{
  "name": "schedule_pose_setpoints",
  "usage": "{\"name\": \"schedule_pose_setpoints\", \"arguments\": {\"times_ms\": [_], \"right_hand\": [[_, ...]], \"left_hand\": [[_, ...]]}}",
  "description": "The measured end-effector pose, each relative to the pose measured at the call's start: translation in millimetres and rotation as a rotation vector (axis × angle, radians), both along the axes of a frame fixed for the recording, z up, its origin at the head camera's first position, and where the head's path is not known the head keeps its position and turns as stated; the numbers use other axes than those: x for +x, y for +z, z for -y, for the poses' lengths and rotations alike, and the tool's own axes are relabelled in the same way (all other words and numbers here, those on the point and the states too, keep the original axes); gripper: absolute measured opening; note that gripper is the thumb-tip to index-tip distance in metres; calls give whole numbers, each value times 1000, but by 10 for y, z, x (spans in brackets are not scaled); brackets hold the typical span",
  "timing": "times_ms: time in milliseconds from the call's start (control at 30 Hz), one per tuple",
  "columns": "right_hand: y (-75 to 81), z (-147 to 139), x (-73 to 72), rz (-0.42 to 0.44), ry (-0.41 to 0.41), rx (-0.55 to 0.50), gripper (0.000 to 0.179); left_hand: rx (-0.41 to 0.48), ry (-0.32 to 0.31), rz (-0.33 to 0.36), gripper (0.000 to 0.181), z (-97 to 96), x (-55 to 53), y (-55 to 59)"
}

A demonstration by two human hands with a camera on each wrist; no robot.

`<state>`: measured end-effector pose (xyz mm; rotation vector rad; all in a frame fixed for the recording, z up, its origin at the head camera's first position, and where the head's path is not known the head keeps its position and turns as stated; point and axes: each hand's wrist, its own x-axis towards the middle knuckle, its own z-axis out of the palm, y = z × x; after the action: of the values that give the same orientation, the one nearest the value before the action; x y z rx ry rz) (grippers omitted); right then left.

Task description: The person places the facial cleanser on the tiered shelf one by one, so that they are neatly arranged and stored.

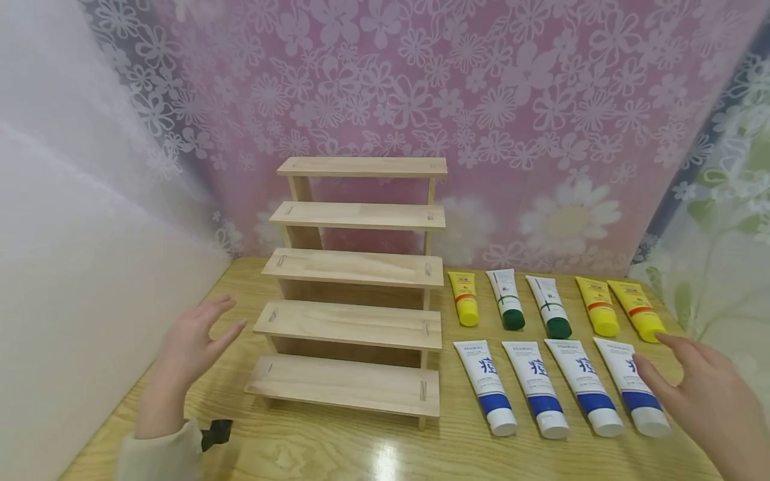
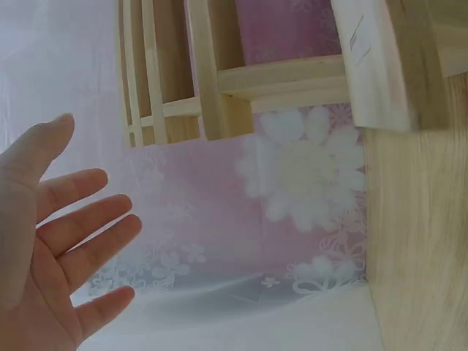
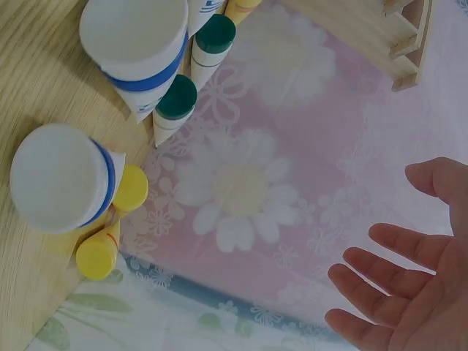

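Observation:
My left hand [image 1: 191, 344] hovers left of a stepped wooden rack [image 1: 349, 327], fingers extended and holding nothing. In the left wrist view that hand [image 2: 58, 241] has its fingers spread, apart from the rack [image 2: 219, 80]. My right hand [image 1: 706, 394] is over the right end of the tubes, holding nothing; in the right wrist view its fingers [image 3: 387, 274] are relaxed and apart. Nearest to it are a white tube with a blue band [image 1: 631, 384] and a yellow tube [image 1: 637, 310]. More white-and-blue tubes [image 1: 535, 387] lie in the front row. Behind are white tubes with green caps [image 1: 506, 298] and yellow tubes [image 1: 464, 298].
The rack's several shelves rise toward the back, with bare boards [image 1: 351, 267]. A flowered pink curtain [image 1: 373, 87] hangs behind the wooden table [image 1: 337, 447]. White sheeting [image 1: 90, 267] stands at the left. A small black object [image 1: 216, 433] is by the left sleeve.

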<state>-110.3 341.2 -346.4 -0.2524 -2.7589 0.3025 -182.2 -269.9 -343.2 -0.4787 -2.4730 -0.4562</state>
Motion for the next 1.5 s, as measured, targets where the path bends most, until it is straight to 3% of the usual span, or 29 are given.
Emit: {"name": "schedule_pose_setpoints", "arguments": {"times_ms": [167,367,467,700,900,1167,1500], "right_hand": [[37,110,-52,21,45,12,61],[21,297,-110,-35,188,-10,52],[-2,406,-147,-5,237,-62,53],[-65,671,-255,116,338,-156,54],[-141,868,-380,131,426,-222,46],[-328,1073,-520,250,493,-267,39],[-502,1152,-599,390,437,-232,42]], "left_hand": [[47,-75,-61,38,-63,-48,-36],[101,-165,-137,39,-157,-138,-166],[120,-221,-161,39,-208,-194,-246],[120,-345,-132,37,-343,-284,-344],[73,-364,-74,36,-413,-336,-377],[44,-371,63,33,-434,-344,-470],[79,-378,40,29,-425,-402,-500]]}}
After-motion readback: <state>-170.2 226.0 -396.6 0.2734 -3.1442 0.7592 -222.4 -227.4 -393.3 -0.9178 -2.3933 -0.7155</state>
